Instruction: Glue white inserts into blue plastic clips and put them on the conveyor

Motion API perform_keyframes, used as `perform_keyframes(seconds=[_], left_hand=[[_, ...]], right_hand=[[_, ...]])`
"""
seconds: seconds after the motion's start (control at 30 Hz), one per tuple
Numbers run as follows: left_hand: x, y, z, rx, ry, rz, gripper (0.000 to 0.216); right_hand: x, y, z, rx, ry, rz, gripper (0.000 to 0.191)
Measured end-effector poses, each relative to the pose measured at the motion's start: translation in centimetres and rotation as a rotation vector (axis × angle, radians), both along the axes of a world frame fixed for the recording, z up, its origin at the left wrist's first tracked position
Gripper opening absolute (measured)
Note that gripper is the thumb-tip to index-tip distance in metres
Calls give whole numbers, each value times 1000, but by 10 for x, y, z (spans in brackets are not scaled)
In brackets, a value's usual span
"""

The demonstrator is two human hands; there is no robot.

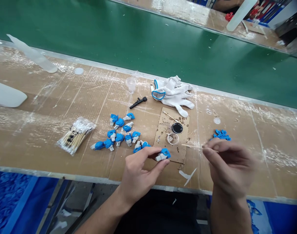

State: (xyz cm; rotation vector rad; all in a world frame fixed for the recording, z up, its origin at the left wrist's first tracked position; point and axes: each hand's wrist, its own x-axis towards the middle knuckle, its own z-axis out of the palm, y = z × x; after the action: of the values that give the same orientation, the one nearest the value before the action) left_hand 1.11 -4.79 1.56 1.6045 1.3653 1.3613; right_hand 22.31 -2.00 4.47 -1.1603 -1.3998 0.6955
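In the head view, our left hand [141,170] pinches a small blue and light-grey plastic piece [163,154] between thumb and forefinger, above the near edge of a stained brown cardboard sheet [162,130]. Its long axis slants: the blue end points far right, the grey end near left. Our right hand [229,165], blurred, closes its fingertips on a thin pale stick [193,146], which lies nearly level, its free end pointing left toward the piece.

On the sheet we see a small black-filled round cup [172,130], a clear round cup [167,140] just near it, and a white-tipped wooden swab [170,116] running from far left to near right. Similar blue and grey plastic pieces [119,137] lie to the left, pointing various ways. Further left, a clear plastic bag of cotton swabs [76,135] shows dark marks, too small for us to read.
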Motion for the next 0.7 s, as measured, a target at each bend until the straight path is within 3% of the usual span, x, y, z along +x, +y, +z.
perform_keyframes(seconds=[0.2, 0.3, 0.37, 0.43, 0.5, 0.57, 0.7], left_hand=[[-11, -9, -5, -128, -46, 10, 16], [-16, -13, -7, -180, -10, 68, 17], [-20, -16, -9, -218, 0, 111, 18], [-23, -18, -10, -245, -5, 127, 19], [-25, -19, -10, -275, -16, 110, 21], [-23, -19, -10, -324, -52, 87, 24], [-11, -18, -8, -387, -185, 43, 31]], right_hand=[[-11, 20, -16, -70, -494, 226, 13], [-13, 18, -11, -138, -554, 308, 18], [3, 12, -4, -172, -544, 373, 35], [32, 3, 1, -157, -534, 268, 39], [68, -7, 1, -130, -596, -9, 23], [98, -13, -6, -176, -790, -173, 12], [119, -9, -29, -278, -1062, -146, 11]])
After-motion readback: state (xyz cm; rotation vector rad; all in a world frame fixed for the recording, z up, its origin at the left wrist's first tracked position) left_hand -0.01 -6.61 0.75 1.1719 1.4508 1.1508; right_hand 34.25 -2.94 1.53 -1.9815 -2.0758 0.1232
